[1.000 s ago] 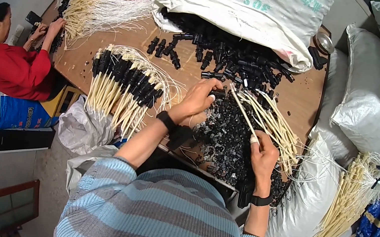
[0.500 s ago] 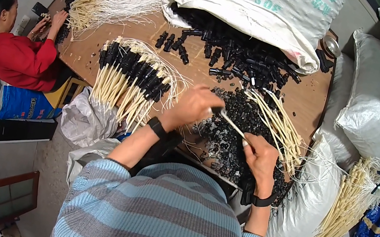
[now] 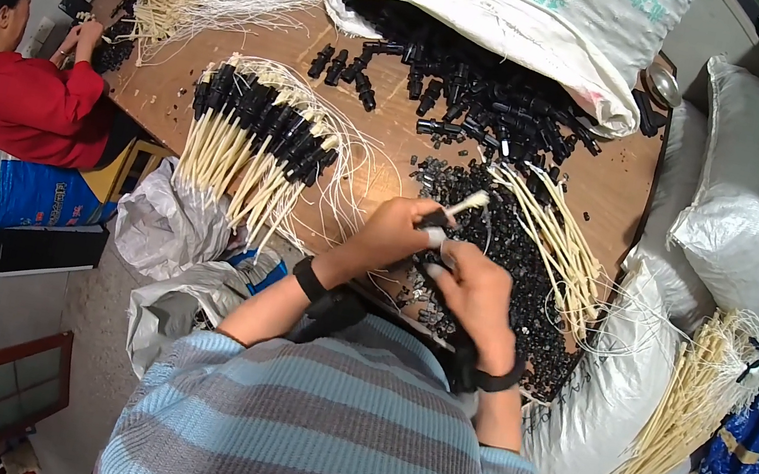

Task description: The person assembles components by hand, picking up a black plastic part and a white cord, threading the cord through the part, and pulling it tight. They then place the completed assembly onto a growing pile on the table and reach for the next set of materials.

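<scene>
My left hand (image 3: pixel 398 232) is closed around a short black tubular fitting (image 3: pixel 441 217), with a cream cord (image 3: pixel 469 204) sticking out of it beyond my fingers. The cord's free end looks pale and frayed. Close against it, my right hand (image 3: pixel 479 293) has its fingers bent in toward the same spot; whether it grips the cord or fitting is hidden. White coverings show on some fingertips. Under both hands spreads a heap of small black and clear pieces (image 3: pixel 533 289). To its right lies a loose bunch of cream cords (image 3: pixel 554 253).
At left on the table lie rows of cream cords with black fittings (image 3: pixel 259 140). A white sack (image 3: pixel 510 16) spills black fittings (image 3: pixel 469 101) at the back. Stuffed sacks (image 3: pixel 753 191) line the right side. A person in red (image 3: pixel 43 102) works at far left.
My hands have come together; the right has moved left and down toward the left. The cord, earlier stretched between them, now points up and away from my left hand.
</scene>
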A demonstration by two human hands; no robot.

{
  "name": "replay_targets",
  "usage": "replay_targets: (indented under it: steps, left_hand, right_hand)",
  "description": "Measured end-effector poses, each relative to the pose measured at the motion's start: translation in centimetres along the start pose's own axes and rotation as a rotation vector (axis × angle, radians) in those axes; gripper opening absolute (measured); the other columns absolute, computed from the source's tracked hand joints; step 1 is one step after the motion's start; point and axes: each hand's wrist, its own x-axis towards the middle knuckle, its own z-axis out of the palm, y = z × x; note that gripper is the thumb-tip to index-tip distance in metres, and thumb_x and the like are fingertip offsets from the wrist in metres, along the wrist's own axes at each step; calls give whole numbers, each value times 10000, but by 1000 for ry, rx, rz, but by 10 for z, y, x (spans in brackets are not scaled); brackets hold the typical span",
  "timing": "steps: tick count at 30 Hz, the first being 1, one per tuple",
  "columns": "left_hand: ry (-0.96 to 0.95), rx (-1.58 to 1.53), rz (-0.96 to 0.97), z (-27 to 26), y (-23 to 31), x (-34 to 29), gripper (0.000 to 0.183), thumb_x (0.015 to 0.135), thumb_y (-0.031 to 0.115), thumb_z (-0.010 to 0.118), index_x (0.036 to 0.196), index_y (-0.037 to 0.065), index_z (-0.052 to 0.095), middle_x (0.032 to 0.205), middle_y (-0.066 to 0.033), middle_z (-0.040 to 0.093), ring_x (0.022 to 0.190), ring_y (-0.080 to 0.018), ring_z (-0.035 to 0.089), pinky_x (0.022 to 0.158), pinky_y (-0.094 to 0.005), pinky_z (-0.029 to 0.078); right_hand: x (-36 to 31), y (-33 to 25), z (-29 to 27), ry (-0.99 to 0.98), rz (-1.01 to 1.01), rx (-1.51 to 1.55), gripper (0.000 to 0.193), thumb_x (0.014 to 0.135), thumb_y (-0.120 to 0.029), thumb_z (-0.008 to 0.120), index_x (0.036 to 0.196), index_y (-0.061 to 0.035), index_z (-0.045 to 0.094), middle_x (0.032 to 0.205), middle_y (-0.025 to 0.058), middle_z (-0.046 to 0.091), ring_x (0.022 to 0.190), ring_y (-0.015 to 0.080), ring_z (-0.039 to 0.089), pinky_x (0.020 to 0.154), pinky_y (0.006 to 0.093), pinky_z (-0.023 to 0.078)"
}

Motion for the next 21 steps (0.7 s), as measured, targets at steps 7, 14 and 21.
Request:
replay_targets:
  steps: [7, 14, 21]
  left_hand:
    - [120, 286, 64, -21, -8, 0, 162, 789, 60, 654, 941, 6, 672, 705, 28, 587, 681, -46, 521, 604, -229, 429]
    - [0, 154, -7, -1, 7, -4, 222, 758, 18, 660, 979, 17, 673, 749, 0, 626, 698, -52, 545, 623, -243, 455]
    - [187, 688, 404, -5, -6, -7, 327, 695, -23, 639, 1008, 68, 647, 873, -97, 649, 823, -287, 630, 712, -369, 500]
  right_hand:
    - [-6, 8, 4, 269, -32, -85, 118, 790, -91, 727, 819, -40, 624, 623, 67, 566, 498, 200, 576, 465, 324, 436]
    - [-10, 0, 5, 46, 207, 131, 151, 785, -104, 730, 907, -51, 657, 595, 82, 546, 510, 178, 584, 465, 301, 426]
    - [-6, 2, 1, 165, 117, -142, 113, 782, -63, 660, 889, -67, 697, 556, 86, 575, 472, 159, 575, 480, 275, 446]
